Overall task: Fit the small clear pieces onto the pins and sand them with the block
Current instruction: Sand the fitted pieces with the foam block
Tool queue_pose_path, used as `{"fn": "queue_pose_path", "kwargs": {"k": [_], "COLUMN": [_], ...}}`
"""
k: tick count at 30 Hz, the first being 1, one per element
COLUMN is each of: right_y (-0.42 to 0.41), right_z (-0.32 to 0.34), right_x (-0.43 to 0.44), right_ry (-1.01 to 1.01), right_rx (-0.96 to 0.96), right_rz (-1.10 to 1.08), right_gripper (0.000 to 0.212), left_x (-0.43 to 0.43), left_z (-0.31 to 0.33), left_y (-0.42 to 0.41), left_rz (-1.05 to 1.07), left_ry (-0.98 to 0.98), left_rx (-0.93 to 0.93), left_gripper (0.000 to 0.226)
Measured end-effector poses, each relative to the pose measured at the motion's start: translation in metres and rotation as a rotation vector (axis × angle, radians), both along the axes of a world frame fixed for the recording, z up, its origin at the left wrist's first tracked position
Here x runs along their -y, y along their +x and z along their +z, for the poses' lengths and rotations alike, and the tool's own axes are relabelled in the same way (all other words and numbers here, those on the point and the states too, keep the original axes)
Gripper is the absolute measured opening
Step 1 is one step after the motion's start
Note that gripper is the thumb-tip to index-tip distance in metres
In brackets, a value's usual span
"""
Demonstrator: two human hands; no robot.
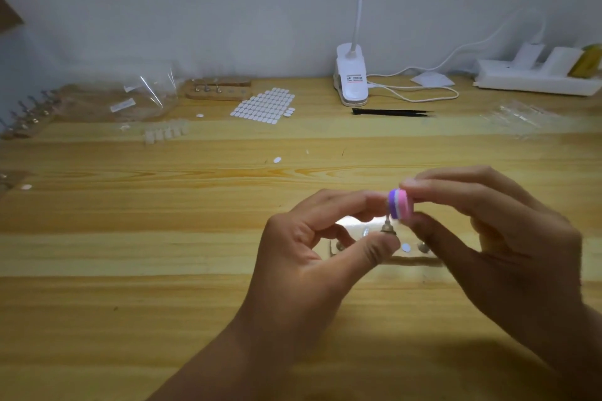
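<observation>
Up between the two hands, over the middle of the table (163,270), is where it's all going on. Left hand (322,247) is pinching a little metal pin (388,227) upright, thumb under its flared base and forefinger curled over near the top. Right hand (495,231) has the purple-and-pink sanding block (400,208) pinched between thumb and fingers, purple face right up against the top of the pin. Can't really make out the clear piece on the pin, it's blurry and tucked behind the block. Just under the hands a wooden strip (413,260) lies on the table, with a small pale oval (405,247) showing between the thumbs. Way beyond the left hand sits a sheet of white ovals (264,106). Beyond the right hand are black tweezers (391,112) and a clip lamp (351,81).
</observation>
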State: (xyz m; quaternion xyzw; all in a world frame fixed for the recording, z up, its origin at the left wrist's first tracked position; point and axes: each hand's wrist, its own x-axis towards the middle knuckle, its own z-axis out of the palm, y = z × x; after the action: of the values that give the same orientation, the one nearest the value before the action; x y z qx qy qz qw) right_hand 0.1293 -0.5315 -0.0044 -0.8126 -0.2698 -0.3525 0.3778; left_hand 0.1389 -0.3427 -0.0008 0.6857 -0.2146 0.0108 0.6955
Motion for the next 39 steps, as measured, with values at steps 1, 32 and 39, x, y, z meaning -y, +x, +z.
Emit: {"fn": "queue_pose_path", "kwargs": {"k": [1, 32, 39], "right_y": [-0.001, 0.0, 0.005], "right_z": [0.0, 0.008, 0.01], "right_x": [-0.001, 0.001, 0.011], "right_ry": [0.001, 0.047, 0.066], "right_rx": [0.019, 0.022, 0.025], "right_rz": [0.011, -0.009, -0.126], "right_gripper": [0.029, 0.024, 0.028], "left_x": [0.0, 0.0, 0.001], "left_z": [0.0, -0.004, -0.004], "left_y": [0.0, 0.004, 0.004], "left_rz": [0.004, -0.066, -0.011], "left_ry": [-0.002, -0.096, -0.167], "left_rx": [0.002, -0.108, -0.156], "left_gripper": [0.028, 0.029, 0.028]}}
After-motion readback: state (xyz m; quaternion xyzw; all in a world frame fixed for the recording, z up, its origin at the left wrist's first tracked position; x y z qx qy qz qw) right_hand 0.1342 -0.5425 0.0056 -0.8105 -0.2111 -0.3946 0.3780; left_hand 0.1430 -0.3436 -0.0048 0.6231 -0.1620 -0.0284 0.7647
